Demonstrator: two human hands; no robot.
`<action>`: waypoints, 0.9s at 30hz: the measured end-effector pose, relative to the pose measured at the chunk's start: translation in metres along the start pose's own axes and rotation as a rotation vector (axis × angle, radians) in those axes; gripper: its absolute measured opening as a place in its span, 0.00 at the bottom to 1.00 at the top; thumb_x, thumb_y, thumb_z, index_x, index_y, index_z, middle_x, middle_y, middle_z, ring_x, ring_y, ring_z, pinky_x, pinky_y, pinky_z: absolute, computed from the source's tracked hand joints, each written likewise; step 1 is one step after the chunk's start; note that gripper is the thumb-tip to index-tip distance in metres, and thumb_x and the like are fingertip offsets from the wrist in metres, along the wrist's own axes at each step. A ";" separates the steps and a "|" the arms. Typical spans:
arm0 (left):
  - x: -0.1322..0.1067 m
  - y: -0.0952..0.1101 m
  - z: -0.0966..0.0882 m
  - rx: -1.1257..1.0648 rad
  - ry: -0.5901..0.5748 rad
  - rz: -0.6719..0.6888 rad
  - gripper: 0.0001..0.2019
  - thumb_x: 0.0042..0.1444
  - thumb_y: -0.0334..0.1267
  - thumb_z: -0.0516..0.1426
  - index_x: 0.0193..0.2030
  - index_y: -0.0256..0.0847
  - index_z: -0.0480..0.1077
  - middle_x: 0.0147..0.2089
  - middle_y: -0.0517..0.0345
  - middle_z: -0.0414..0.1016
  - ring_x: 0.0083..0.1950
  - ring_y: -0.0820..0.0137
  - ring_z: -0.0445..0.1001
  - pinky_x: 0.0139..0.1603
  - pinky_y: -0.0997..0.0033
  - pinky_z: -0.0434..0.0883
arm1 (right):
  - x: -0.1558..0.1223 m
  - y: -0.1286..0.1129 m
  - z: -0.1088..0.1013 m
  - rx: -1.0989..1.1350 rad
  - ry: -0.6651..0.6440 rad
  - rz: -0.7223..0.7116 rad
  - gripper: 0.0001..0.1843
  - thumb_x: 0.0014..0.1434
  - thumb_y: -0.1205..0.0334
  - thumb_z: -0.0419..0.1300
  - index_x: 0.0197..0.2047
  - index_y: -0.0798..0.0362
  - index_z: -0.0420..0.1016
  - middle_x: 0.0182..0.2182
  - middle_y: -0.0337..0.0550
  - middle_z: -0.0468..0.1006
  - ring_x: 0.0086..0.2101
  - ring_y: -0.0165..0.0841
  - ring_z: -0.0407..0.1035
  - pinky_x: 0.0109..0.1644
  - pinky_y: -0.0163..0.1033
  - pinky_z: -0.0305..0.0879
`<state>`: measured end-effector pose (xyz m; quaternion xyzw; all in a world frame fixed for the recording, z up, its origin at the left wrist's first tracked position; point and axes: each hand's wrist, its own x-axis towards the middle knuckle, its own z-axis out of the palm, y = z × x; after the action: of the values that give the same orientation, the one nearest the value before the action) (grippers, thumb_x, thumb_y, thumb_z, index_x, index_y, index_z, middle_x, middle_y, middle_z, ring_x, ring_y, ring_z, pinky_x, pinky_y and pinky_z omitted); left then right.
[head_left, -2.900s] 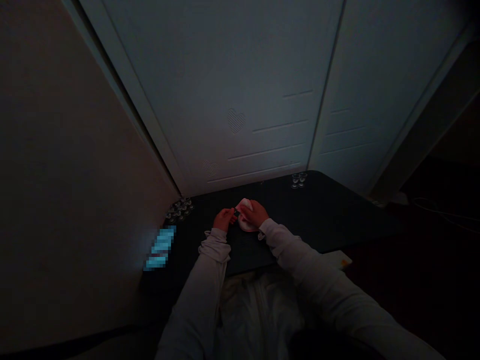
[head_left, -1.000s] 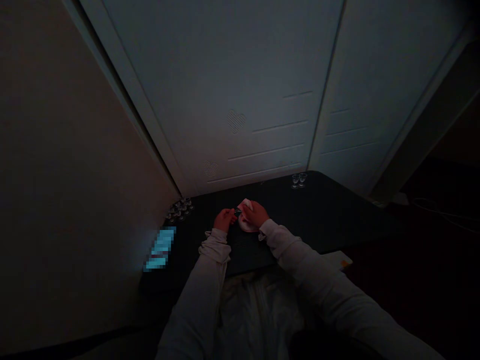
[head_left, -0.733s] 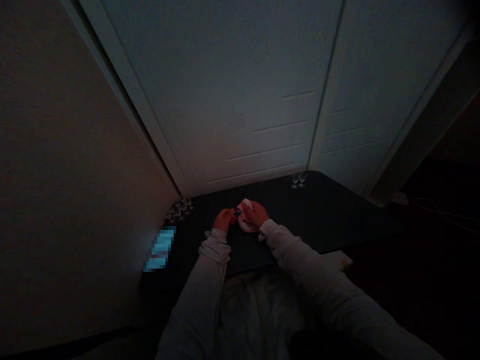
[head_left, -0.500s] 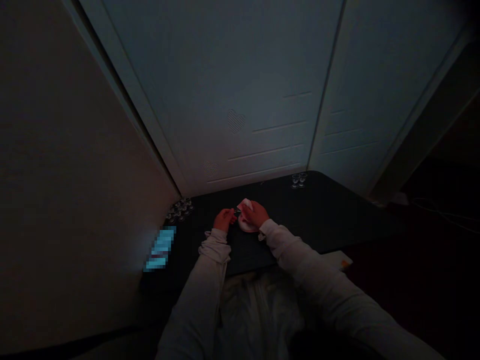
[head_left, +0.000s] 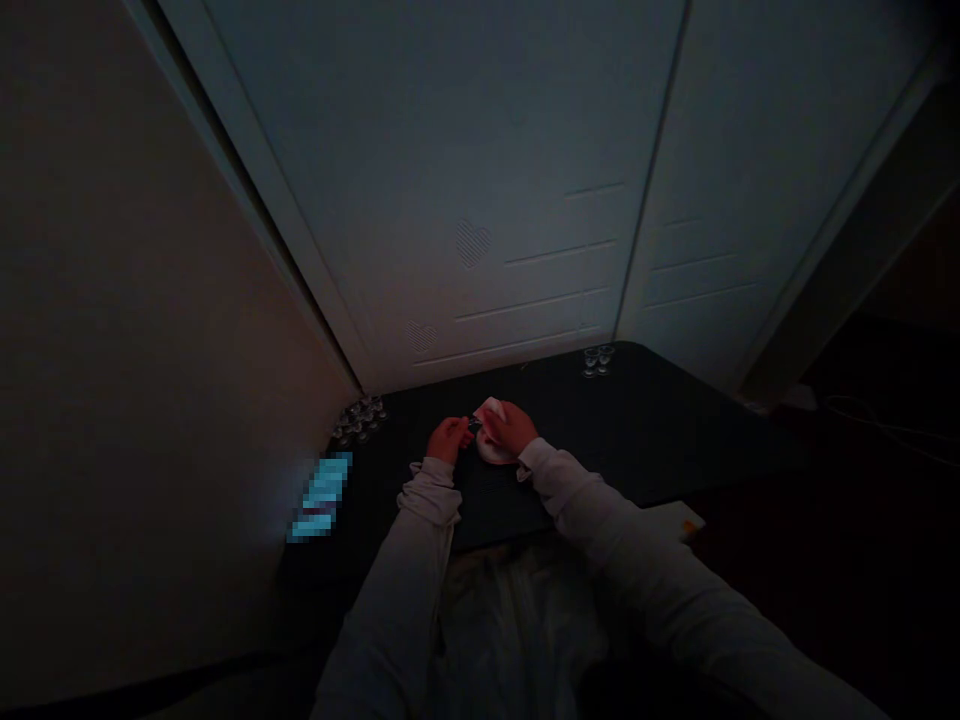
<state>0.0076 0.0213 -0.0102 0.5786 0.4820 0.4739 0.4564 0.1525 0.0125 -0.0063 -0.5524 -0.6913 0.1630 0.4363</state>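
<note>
In the dim head view, both of my hands meet above the dark table (head_left: 622,440). My right hand (head_left: 514,428) is closed on a pale pinkish cloth (head_left: 496,450), part of which hangs down below the fingers. My left hand (head_left: 448,438) is closed around a small shiny piece (head_left: 474,423), apparently a small glass, which reaches toward the cloth. Most of that glass is hidden by the fingers and the darkness. Whether the cloth touches it, I cannot tell.
Several small stemmed glasses (head_left: 360,420) cluster at the table's left end, near a bright blurred-out screen (head_left: 322,497). Two or more similar glasses (head_left: 598,360) stand at the back right. Behind rises a pale panelled door (head_left: 480,180). A whitish flat object (head_left: 671,520) sits at the front edge.
</note>
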 end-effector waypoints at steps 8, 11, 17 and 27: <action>0.000 0.001 -0.001 0.015 -0.007 0.005 0.17 0.39 0.50 0.52 0.26 0.36 0.61 0.19 0.60 0.67 0.19 0.78 0.63 0.21 0.76 0.61 | -0.002 -0.007 -0.005 0.026 -0.041 -0.001 0.17 0.53 0.56 0.42 0.32 0.56 0.68 0.28 0.42 0.69 0.31 0.27 0.61 0.34 0.30 0.52; -0.001 0.002 0.000 0.017 -0.007 0.007 0.17 0.38 0.50 0.52 0.26 0.35 0.62 0.19 0.59 0.67 0.19 0.78 0.63 0.21 0.76 0.61 | -0.002 -0.007 -0.006 0.032 -0.036 0.018 0.17 0.52 0.56 0.43 0.32 0.56 0.68 0.27 0.42 0.69 0.30 0.27 0.61 0.34 0.29 0.52; -0.001 0.001 0.000 -0.002 0.006 -0.007 0.16 0.38 0.49 0.52 0.26 0.36 0.61 0.19 0.61 0.66 0.19 0.78 0.63 0.21 0.75 0.61 | -0.002 -0.007 -0.005 0.027 -0.021 0.043 0.17 0.52 0.55 0.44 0.31 0.57 0.68 0.27 0.42 0.70 0.30 0.27 0.61 0.34 0.30 0.52; 0.001 -0.002 -0.001 0.007 -0.010 0.018 0.16 0.39 0.49 0.52 0.27 0.36 0.61 0.19 0.61 0.66 0.20 0.78 0.63 0.22 0.75 0.61 | -0.003 -0.008 -0.006 0.054 -0.026 0.035 0.17 0.52 0.55 0.43 0.32 0.56 0.68 0.28 0.41 0.70 0.30 0.27 0.62 0.33 0.30 0.53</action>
<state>0.0068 0.0223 -0.0119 0.5872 0.4761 0.4732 0.4524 0.1519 0.0059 0.0016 -0.5502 -0.6824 0.1965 0.4393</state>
